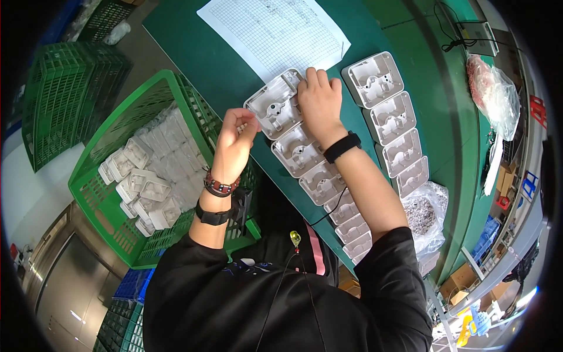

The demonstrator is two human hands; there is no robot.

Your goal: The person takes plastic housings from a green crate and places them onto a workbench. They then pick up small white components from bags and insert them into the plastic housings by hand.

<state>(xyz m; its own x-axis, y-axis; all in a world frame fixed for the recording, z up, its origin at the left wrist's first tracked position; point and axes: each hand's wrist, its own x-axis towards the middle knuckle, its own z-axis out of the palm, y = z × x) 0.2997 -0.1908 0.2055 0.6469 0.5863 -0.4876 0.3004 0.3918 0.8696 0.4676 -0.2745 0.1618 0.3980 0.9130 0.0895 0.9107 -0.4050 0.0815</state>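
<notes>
A green plastic crate (111,205) stands left of the left hand, filled with loose white moulded housings (153,170). Beyond the right hand lies a gridded paper sheet (275,32) on the green table (234,76). Right of that hand runs a second row of white housings (390,117); below it sits a clear bag of small grey parts (423,214).

Clear plastic bag of small grey parts (423,214) right of the white housings, gridded paper sheet (275,32)
</notes>
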